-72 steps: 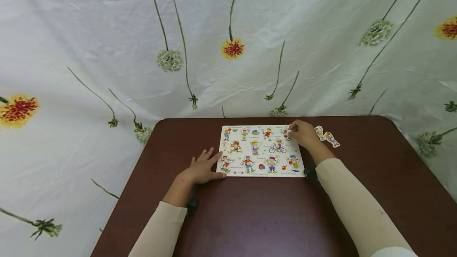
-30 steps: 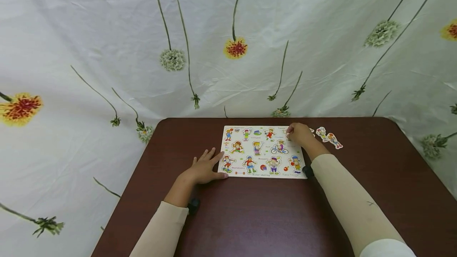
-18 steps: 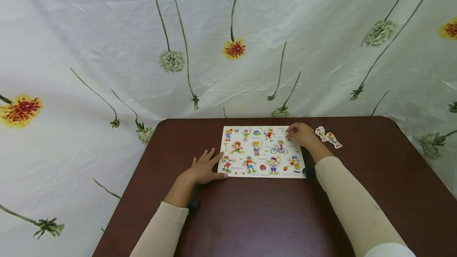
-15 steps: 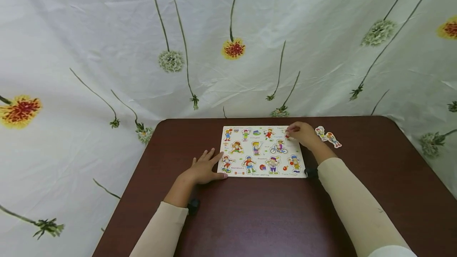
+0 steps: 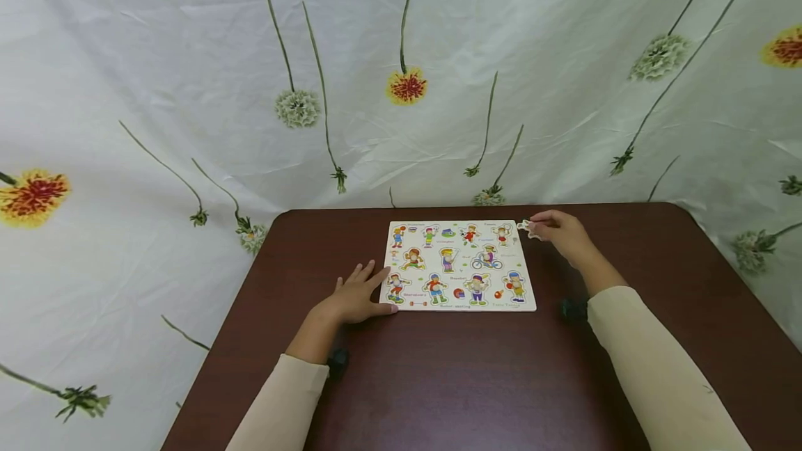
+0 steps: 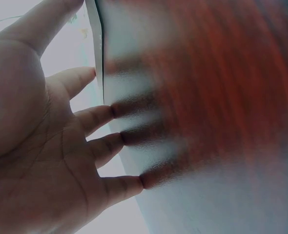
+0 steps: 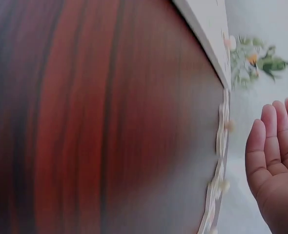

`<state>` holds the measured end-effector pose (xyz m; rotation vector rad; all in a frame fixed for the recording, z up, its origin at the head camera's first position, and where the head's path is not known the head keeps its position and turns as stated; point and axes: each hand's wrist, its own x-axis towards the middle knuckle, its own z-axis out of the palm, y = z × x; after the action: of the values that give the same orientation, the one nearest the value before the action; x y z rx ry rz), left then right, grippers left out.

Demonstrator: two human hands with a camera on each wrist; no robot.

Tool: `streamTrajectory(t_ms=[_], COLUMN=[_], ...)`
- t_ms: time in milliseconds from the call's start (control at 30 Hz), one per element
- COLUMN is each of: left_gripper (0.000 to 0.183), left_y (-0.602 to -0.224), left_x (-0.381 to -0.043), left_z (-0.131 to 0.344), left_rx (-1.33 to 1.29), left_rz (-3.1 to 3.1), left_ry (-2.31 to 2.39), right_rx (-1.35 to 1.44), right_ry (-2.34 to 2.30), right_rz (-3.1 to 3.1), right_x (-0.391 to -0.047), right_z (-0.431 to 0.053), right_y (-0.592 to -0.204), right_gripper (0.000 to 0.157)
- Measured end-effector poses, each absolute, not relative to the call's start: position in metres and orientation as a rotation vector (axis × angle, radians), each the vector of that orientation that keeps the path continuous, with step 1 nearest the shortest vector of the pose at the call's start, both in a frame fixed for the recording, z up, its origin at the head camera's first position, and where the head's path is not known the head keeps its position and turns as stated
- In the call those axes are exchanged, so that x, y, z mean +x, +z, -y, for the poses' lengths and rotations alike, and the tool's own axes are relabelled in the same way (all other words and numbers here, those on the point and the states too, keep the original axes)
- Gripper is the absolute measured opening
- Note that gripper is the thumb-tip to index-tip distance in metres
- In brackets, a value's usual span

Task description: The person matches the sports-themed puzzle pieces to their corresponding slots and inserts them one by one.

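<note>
A white puzzle board (image 5: 464,228) with colourful sports figures lies on the table. My left hand (image 5: 356,298) is spread at its left edge, thumb by the near corner and index finger at the side. In the left wrist view the other fingertips (image 6: 132,184) touch the tabletop. My right hand (image 5: 562,234) hovers just right of the board's far right corner. Near its fingertips is a loose figure-shaped piece (image 5: 529,230). In the right wrist view the fingers (image 7: 256,139) are loosely extended, apart from the knobbed pieces (image 7: 222,131). The head view hides the other pieces behind this hand.
The dark wooden table (image 5: 451,374) has rounded far corners. A white flowered cloth (image 5: 363,145) hangs just behind its far edge. Loose pieces lie in a row running right from the board's far right corner. Dark wrist cameras (image 5: 337,362) sit beneath both wrists.
My right hand has left the board's upper right figure and moved right, over the loose pieces. That figure now shows uncovered. The left hand keeps its place.
</note>
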<state>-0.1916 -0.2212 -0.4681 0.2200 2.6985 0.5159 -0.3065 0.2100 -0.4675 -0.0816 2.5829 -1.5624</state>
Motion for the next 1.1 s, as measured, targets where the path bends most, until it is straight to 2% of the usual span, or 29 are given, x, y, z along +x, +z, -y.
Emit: streamTrajectory(t_ms=[300,600,1100], left_gripper=[0.088,0.088,0.080], left_y=[-0.467,-0.468,-0.466], left_x=[-0.191,-0.191,-0.189], left_z=[0.222,0.222,0.221], left_rx=[0.227,0.232,0.224], left_rz=[-2.702,-2.699,-2.712], left_ry=[0.519,0.512,0.491], right_rx=[-0.009,-0.033,-0.082], right_ry=[-1.520,-1.162,-0.831], right_rz=[-2.661,-2.858,-2.801], right_x=[-0.294,-0.287,-0.291], right_z=[-0.247,-0.276,-0.287], right_y=[-0.464,-0.462,-0.463], right_gripper=[0.048,0.036,0.030])
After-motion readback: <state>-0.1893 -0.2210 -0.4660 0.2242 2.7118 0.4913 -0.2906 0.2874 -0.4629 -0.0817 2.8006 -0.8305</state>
